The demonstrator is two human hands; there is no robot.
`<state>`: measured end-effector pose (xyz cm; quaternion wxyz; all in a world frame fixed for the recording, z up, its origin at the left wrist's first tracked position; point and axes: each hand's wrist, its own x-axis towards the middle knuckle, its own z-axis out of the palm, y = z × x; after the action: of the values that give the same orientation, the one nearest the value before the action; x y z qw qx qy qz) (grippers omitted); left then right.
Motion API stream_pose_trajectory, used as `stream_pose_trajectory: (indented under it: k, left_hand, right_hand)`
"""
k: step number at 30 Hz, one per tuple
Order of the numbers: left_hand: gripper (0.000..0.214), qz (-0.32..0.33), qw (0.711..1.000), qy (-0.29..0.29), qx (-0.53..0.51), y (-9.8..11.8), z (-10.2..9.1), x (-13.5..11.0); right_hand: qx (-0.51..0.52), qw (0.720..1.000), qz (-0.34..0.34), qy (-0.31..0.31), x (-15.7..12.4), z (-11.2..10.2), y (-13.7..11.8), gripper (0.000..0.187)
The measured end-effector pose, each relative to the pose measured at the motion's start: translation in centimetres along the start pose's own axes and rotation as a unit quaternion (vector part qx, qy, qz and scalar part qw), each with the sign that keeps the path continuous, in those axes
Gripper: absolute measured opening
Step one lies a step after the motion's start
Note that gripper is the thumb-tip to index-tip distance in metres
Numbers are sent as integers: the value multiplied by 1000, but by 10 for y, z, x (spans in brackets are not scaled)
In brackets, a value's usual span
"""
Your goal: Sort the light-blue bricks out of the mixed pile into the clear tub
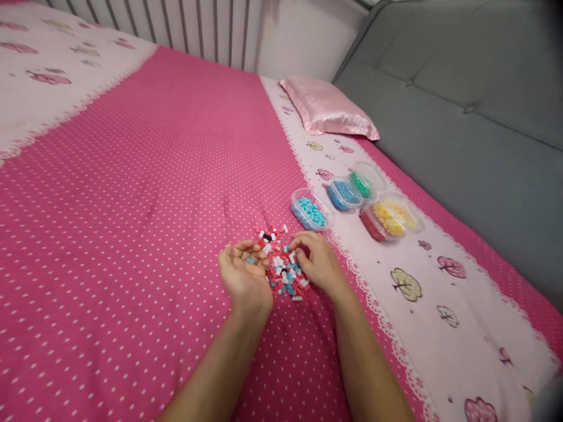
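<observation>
A pile of small mixed bricks, red, white, light blue and black, lies on the pink dotted bedspread. My left hand rests palm up at the pile's left edge, fingers curled around a few light blue pieces in the cupped palm. My right hand lies palm down on the pile's right side, its fingertips bent and pinching among the bricks; what they hold is too small to name. Just beyond the pile stands a clear tub of light blue bricks.
More clear tubs sit to the right: blue bricks, green bricks, red with yellow bricks, pale yellow bricks. A pink satin pillow lies farther back. A grey padded headboard runs along the right.
</observation>
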<state>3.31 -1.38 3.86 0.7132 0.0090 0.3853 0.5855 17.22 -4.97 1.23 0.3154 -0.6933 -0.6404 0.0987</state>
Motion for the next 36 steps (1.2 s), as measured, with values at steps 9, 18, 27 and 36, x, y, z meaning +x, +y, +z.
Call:
stream_pose_trajectory:
  k: [9,18,27,36]
  left_hand:
    - [26,3,1000,-8,-4,-1,-2,2]
    - [26,2,1000,0,-2,-1,0,1]
    - [27,-1,1000,-21,-5,0,0,1]
    - [26,-4,1000,-17,-7,0,3,-2]
  right_hand:
    - [16,999,32,20,1,-1,1,23]
    - [-5,999,-17,-51,-2,5,-1,25]
    - [54,999,-4,-1,1,-2,-4,13]
    - [69,997,19,17,0,-10,-12,15]
